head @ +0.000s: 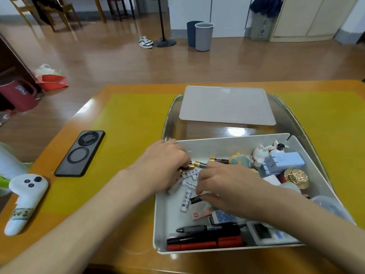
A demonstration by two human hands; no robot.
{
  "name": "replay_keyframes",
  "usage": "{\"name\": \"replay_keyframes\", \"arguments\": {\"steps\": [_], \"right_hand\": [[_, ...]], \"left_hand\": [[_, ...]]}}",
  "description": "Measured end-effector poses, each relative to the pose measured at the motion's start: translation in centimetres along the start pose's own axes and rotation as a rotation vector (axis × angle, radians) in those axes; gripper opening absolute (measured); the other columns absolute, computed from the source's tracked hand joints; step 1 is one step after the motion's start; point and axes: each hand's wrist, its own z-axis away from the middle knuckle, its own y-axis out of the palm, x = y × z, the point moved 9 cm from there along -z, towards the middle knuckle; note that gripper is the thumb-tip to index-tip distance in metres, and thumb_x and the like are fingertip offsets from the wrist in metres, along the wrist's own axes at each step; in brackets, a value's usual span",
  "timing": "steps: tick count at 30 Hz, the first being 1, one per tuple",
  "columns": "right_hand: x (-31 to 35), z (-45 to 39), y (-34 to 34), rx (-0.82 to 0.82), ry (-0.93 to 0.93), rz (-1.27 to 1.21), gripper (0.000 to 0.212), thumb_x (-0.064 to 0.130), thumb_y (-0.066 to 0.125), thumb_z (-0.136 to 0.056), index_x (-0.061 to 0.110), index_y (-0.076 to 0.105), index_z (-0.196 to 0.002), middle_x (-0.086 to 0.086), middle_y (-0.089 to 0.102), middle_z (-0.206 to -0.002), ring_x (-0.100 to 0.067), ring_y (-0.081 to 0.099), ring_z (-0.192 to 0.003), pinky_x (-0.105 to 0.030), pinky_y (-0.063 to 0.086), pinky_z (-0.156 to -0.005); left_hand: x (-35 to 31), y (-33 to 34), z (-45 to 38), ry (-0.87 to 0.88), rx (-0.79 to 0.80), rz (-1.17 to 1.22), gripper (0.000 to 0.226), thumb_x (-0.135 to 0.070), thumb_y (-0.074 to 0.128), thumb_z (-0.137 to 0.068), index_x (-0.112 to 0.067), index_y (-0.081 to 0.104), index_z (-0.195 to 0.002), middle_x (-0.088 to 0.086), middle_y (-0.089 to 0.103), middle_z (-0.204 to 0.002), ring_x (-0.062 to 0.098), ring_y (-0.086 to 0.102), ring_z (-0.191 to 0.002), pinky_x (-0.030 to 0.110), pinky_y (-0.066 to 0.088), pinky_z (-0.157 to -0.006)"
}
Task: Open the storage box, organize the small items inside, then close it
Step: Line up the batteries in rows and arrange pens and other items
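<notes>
The storage box [227,147] is open and stands on the near right part of the desk [59,244], close to the near edge. Its flat grey lid [227,105] lies just behind it, toward the far edge, on a clear tray [169,115] that also carries the box.

Both hands are inside the box, over a loose group of batteries [190,175] in its far left part. The left hand [164,165] comes in over the left wall of the box. Its fingers [182,155] are bent down onto the batteries and touch them; whether they really pinch one I cannot tell, because the fingertips are hidden. The right hand [227,186] lies more to the middle. Its fingers [207,173] are curled over the white batteries, and the thumb seems to press a small black battery [195,199] near it; a firm grasp is not clear to see.

Along the near wall of the box lie black and red markers [205,240], with a small white device with a screen [264,234] at the near right corner. Small figures [262,153] and a light blue block [284,162] are at the far right corner, and a golden ornament [298,177] sits beside them.

On the left part of the desk a black phone [81,153] lies face down, and a white controller [25,198] lies near the left edge.
</notes>
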Motion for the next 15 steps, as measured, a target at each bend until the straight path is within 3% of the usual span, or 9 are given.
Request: {"name": "replay_keyframes", "arguments": {"steps": [4,6,9,15], "right_hand": [[0.8,-1.0,2.2,0.054,-0.015,0.049,0.019,0.033,0.051,-0.101,0.024,0.065,-0.110,0.006,0.058,-0.105,-0.018,0.051,-0.102,-0.041,0.053,-0.066],[0.6,-1.4,2.7,0.049,-0.010,0.063,0.015,0.031,0.056,-0.099,0.023,0.064,-0.108,0.004,0.056,-0.103,-0.019,0.052,-0.100,-0.036,0.043,-0.058],[0.2,-1.8,3.0,0.068,0.000,0.048,0.018,0.033,0.060,-0.096,0.025,0.062,-0.111,0.006,0.051,-0.103,-0.017,0.048,-0.099,-0.034,0.033,-0.058],[-0.7,-1.6,2.6,0.140,0.060,-0.048,0.020,0.036,0.060,-0.094,0.025,0.054,-0.110,0.006,0.050,-0.107,-0.013,0.040,-0.097,-0.039,0.044,-0.071]], "left_hand": [[0.5,1.0,-0.1,0.008,0.073,-0.059,0.030,-0.022,0.061,-0.083,-0.029,0.063,-0.112,-0.009,0.061,-0.114,0.018,0.053,-0.110,0.032,0.038,-0.093],[0.1,1.8,-0.2,0.031,0.115,-0.120,0.036,-0.023,0.061,-0.083,-0.029,0.061,-0.118,-0.008,0.061,-0.118,0.017,0.055,-0.112,0.033,0.031,-0.100],[-0.4,1.9,-0.4,0.029,0.116,-0.161,0.034,-0.022,0.057,-0.085,-0.029,0.060,-0.118,-0.006,0.061,-0.116,0.017,0.057,-0.107,0.033,0.027,-0.099],[-1.1,2.0,-0.8,0.007,0.131,-0.251,0.034,-0.023,0.060,-0.086,-0.022,0.056,-0.120,0.002,0.062,-0.117,0.023,0.058,-0.107,0.038,0.025,-0.099]]}}
